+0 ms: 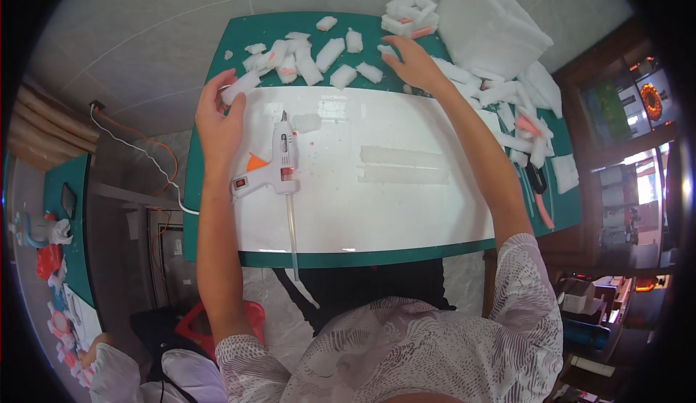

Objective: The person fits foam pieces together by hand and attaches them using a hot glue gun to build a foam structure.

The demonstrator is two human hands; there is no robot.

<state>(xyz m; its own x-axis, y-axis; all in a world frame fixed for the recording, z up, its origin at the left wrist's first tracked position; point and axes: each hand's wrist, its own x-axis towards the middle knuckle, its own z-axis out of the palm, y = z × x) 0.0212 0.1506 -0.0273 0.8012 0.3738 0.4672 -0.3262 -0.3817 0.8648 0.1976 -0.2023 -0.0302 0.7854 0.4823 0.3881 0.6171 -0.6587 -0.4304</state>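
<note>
Pale floor tiles run under a green table (217, 207), and most of its top is covered by a glossy white board (406, 207). Along the far edge lies a scatter of white foam blocks (312, 59), a few with pink faces, and more are heaped on the right below a big slab of white foam (493, 22). The person's left hand (217, 124) is at the board's far left corner, fingers curled around a single foam block (239, 86) pinched between thumb and fingertips, just clear of the heap. The right hand (409, 61) is stretched to the far edge with fingers spread and laid flat among the loose pieces; I cannot tell whether it has hold of one. Between the arms a white glue gun (279, 160) with an orange trigger lies on the board, nozzle pointing away, a clear glue stick (291, 233) jutting from its back toward the person, and a white cord trails off the table's left side. Two long foam strips (404, 165) lie side by side mid-board. From where I stand this looks like the picking stage: blocks being chosen, nothing glued just now. I'd judge the next move needs one hand freed for the gun, which neither hand touches, and the held block brought in over the board.
</note>
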